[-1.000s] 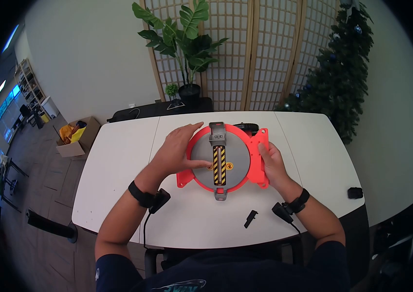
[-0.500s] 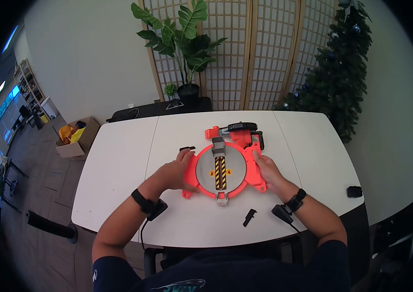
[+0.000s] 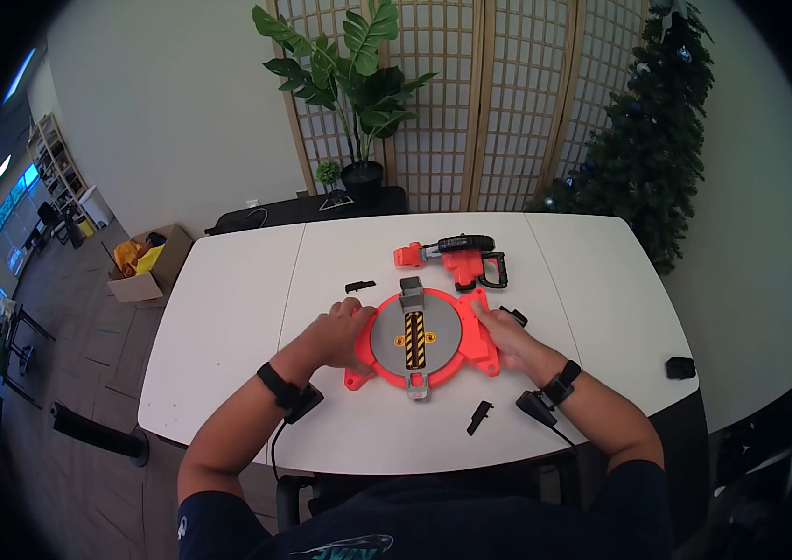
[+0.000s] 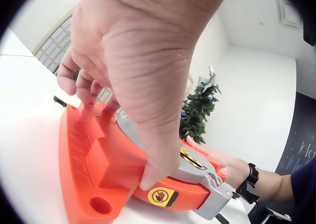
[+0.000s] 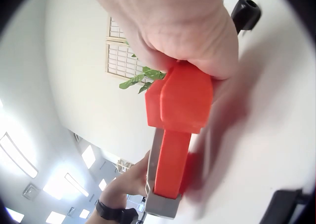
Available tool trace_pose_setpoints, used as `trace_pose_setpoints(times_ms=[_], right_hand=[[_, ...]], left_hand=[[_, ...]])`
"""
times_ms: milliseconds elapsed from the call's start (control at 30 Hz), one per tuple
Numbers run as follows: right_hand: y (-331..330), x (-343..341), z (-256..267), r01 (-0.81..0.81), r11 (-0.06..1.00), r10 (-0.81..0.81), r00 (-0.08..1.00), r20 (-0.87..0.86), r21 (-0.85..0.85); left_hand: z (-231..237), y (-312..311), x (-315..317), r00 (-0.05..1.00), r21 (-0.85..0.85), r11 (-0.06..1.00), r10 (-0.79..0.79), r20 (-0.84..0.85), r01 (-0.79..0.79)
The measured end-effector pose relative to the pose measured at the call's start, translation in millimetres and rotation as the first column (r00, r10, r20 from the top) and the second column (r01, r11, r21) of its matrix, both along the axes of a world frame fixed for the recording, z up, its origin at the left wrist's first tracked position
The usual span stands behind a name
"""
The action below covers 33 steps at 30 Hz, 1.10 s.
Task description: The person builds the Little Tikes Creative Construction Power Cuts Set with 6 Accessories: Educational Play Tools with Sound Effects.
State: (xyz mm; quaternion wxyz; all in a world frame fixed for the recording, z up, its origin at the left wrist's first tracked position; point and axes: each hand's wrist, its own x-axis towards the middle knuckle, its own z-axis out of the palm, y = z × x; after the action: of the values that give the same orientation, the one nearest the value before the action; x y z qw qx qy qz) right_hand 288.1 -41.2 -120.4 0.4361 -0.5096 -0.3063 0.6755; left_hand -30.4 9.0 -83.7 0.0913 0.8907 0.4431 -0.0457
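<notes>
A round grey-and-orange toy base [image 3: 442, 338] with a black-and-yellow striped strip lies between both hands in the head view. The left hand [image 3: 333, 338] grips its left orange side, thumb at the near side and fingers at the far side; the left wrist view shows the fingers bent over the orange part [image 4: 116, 160]. On the right side, the right hand [image 3: 511, 338] pinches the orange edge, thumb on top. In the right wrist view the right hand [image 5: 182, 31] holds the orange end [image 5: 185, 98], and a shadow falls on the table beneath it.
An orange and black toy part with a handle [image 3: 464, 266] lies behind the base. Small black pieces [image 3: 359, 286] [image 3: 480, 417] lie at the back left and near front; another black piece [image 3: 513, 316] is beside the right hand. A black object [image 3: 680, 369] sits at the table's right edge.
The base has moved toward the body and slightly left with both hands, uncovering the orange and black part and small black pieces. The left hand's spread thumb has moved off the disc to the side.
</notes>
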Motion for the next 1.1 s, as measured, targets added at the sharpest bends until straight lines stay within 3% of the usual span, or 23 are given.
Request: trace_pose_setpoints(times_ms=[67, 167, 233, 367, 467, 533, 567, 633, 667, 833, 867, 933, 967, 1033, 1100], right_hand=[[0.6, 0.0, 5.1, -0.031, 0.999, 0.031, 1.0, -0.001, -0.013], [3.2, 3.0, 0.0, -0.102, 0.994, 0.095, 0.985, 0.145, 0.045], [6.2, 5.1, -9.7, -0.249, 0.938, 0.169, 0.935, 0.311, 0.241], [8.5, 7.7, -15.0, -0.241, 0.941, 0.164, 0.938, 0.306, 0.236], [8.5, 8.6, -14.4, -0.273, 0.909, 0.127, 0.902, 0.413, 0.316], [15.5, 14.3, -22.3, -0.423, 0.838, 0.122, 0.761, 0.637, 0.345], [17.4, 16.9, -26.8, -0.423, 0.838, 0.122, 0.761, 0.637, 0.345], [17.5, 17.0, -26.1, -0.481, 0.818, 0.075, 0.632, 0.771, 0.315], [17.7, 17.0, -25.8, -0.481, 0.819, 0.075, 0.632, 0.771, 0.314], [15.0, 11.2, -10.7, -0.55, 0.825, 0.119, 0.396, 0.911, 0.132], [13.4, 11.4, -7.3, -0.551, 0.824, 0.12, 0.396, 0.91, 0.132], [7.7, 10.2, 6.6, -0.654, 0.744, -0.025, 0.178, 0.984, 0.137], [10.7, 11.5, 9.6, -0.654, 0.744, -0.024, 0.179, 0.984, 0.137], [17.2, 16.3, 15.7, -0.793, 0.602, 0.021, 0.128, 0.992, 0.089], [21.2, 18.4, 15.8, -0.814, 0.575, 0.004, 0.102, 0.995, 0.081]], left_hand=[[-1.4, 1.9, 0.2, 1.0, 0.044, 0.999, -0.014, -0.009, 0.014], [2.2, 2.6, 3.4, 0.999, 0.01, 1.0, 0.01, -0.051, -0.009], [-0.1, 3.6, 3.5, 0.998, 0.05, 0.999, -0.008, -0.062, 0.011], [-3.7, 4.4, 4.8, 0.998, 0.105, 0.994, -0.021, -0.058, 0.027], [-3.5, 7.0, 5.6, 1.0, -0.001, 1.0, 0.008, 0.011, -0.008], [-1.8, 6.8, 5.7, 0.998, -0.058, 0.998, 0.033, 0.049, -0.03], [-0.9, 6.5, 6.0, 0.998, -0.058, 0.998, 0.032, 0.049, -0.03], [0.4, 6.0, 7.2, 0.999, -0.068, 0.997, 0.033, 0.043, -0.03], [-0.2, 6.5, 7.6, 0.999, -0.069, 0.997, 0.033, 0.043, -0.03], [-3.6, 6.2, 9.1, 0.996, -0.017, 0.999, 0.033, 0.085, -0.031], [-5.0, 7.3, 8.0, 0.996, -0.017, 0.999, 0.034, 0.085, -0.033], [-9.1, 11.3, 7.3, 0.98, -0.037, 0.999, 0.009, 0.201, -0.002], [-10.2, 12.6, 7.4, 0.98, -0.038, 0.999, 0.009, 0.201, -0.001], [-10.6, 14.1, 9.7, 0.972, -0.083, 0.996, -0.017, 0.236, 0.038], [-9.0, 15.0, 11.6, 0.973, -0.096, 0.995, -0.005, 0.233, 0.028]])
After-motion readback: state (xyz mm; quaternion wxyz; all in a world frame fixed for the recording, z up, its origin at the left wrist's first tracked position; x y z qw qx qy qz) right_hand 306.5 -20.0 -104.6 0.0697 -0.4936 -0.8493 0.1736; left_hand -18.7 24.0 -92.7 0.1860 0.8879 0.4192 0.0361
